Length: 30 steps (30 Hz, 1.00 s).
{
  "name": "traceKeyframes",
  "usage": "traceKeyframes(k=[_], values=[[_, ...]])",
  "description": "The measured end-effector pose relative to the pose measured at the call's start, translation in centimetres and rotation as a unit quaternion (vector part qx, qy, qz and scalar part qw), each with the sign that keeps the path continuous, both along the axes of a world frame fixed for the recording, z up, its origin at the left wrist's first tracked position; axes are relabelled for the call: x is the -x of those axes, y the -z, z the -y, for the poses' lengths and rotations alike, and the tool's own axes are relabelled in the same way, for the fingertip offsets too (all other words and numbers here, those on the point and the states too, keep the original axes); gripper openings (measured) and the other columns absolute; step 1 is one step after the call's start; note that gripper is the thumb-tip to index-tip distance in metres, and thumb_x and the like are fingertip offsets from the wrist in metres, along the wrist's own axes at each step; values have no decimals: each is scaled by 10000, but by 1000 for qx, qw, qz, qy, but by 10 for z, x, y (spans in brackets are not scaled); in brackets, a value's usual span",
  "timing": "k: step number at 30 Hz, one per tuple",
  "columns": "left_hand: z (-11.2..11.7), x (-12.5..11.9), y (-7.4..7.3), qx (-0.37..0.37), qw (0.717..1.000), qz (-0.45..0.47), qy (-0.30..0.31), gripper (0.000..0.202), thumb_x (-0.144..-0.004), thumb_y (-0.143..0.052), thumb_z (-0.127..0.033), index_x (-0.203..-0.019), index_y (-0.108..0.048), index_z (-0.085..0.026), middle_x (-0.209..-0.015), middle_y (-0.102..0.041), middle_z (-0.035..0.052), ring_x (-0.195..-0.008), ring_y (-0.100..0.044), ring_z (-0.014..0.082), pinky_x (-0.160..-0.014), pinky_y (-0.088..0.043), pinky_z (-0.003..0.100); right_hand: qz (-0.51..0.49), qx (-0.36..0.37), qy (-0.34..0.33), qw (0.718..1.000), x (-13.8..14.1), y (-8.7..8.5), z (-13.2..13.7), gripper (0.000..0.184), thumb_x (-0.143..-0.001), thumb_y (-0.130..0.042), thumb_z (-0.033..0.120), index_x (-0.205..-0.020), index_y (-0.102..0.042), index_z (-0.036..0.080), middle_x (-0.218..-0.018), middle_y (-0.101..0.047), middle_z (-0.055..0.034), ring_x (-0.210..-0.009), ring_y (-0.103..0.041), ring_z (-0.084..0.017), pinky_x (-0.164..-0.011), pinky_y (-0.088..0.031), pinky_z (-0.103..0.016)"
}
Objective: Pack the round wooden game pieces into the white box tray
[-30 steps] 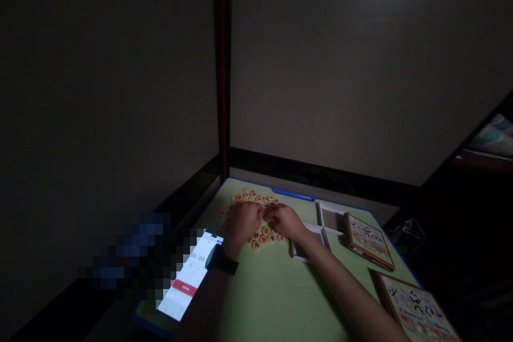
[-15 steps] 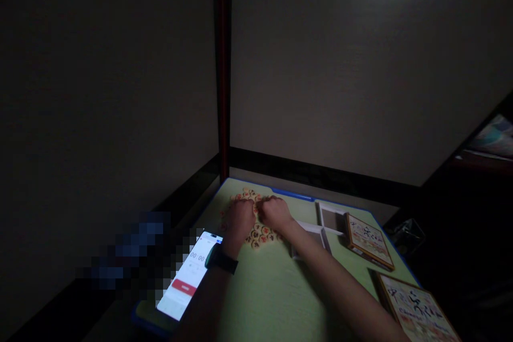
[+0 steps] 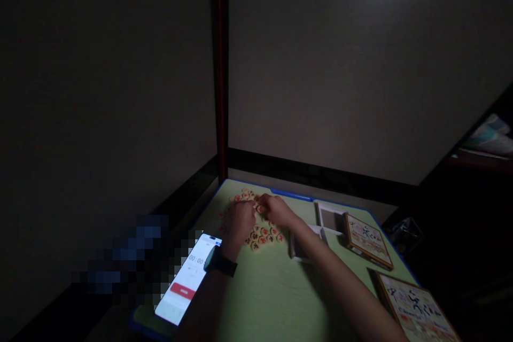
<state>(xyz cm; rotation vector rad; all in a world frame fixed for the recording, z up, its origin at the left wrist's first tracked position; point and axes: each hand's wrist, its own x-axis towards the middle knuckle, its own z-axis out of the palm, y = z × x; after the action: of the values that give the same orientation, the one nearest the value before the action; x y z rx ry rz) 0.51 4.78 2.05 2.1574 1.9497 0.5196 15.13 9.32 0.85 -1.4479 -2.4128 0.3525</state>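
Observation:
Several round wooden game pieces (image 3: 262,235) with red and black marks lie in a cluster on the green table (image 3: 272,294). My left hand (image 3: 240,222) rests on the left part of the cluster, fingers curled down over the pieces. My right hand (image 3: 276,209) lies over the far part of the cluster, fingers bent and touching pieces near its tips. A dark watch (image 3: 220,262) sits on my left wrist. The dim light hides whether either hand grips a piece.
A lit phone (image 3: 186,280) showing a timer lies at the table's left edge. Two open white boxes (image 3: 331,217) (image 3: 298,248) stand right of the pieces. Two printed box lids (image 3: 366,239) (image 3: 417,307) lie at the right. Walls and a dark post (image 3: 220,69) stand behind.
Both hands have slid away from me over the pieces, toward the far side of the cluster. More pieces now show at the near side.

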Motion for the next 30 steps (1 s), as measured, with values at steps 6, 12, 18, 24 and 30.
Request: traceKeyframes(k=[6, 12, 18, 24, 30], values=[[0, -3, 3, -17, 995, 76, 64, 345, -864, -606, -225, -1202, -646, -280, -1049, -737, 56, -963, -664, 190, -834, -464, 263, -142, 41, -15, 989, -10, 13, -14, 233, -799, -509, 96, -1008, -610, 120, -843, -719, -56, -733, -667, -132, -628, -494, -204], [1, 2, -3, -23, 998, 52, 37, 348, -832, -527, -97, -1117, -689, -212, -1036, -737, 88, -988, -658, 195, -866, -464, 266, -141, 55, -17, 988, -14, 23, -18, 184, -696, -549, 29, -784, -678, 128, -709, -701, -17, -644, -632, -120, -603, -464, -199], [2, 4, 0, 17, 999, -10, 34, 303, -844, -493, -90, -994, -723, -216, -993, -744, 83, -957, -670, 191, -817, -471, 260, -62, 36, -36, 997, -8, 20, -10, 240, -689, -571, 17, -724, -740, 184, -741, -724, 7, -713, -643, -129, -700, -460, -217], [1, 1, 7, 20, 999, -35, 30, 273, -856, -486, -102, -938, -722, -210, -958, -736, 95, -915, -669, 214, -789, -475, 288, 41, -10, -28, 999, -5, 5, -7, 213, -770, -591, 84, -770, -762, 210, -806, -745, -38, -832, -648, -183, -819, -450, -263], [0, 1, 10, -8, 999, -27, 22, 301, -863, -462, -63, -981, -711, -182, -1037, -712, 115, -995, -641, 232, -863, -474, 318, 127, -67, -26, 989, 5, -2, -7, 231, -865, -515, 134, -924, -737, 157, -1000, -712, -139, -1006, -599, -244, -878, -422, -295]])
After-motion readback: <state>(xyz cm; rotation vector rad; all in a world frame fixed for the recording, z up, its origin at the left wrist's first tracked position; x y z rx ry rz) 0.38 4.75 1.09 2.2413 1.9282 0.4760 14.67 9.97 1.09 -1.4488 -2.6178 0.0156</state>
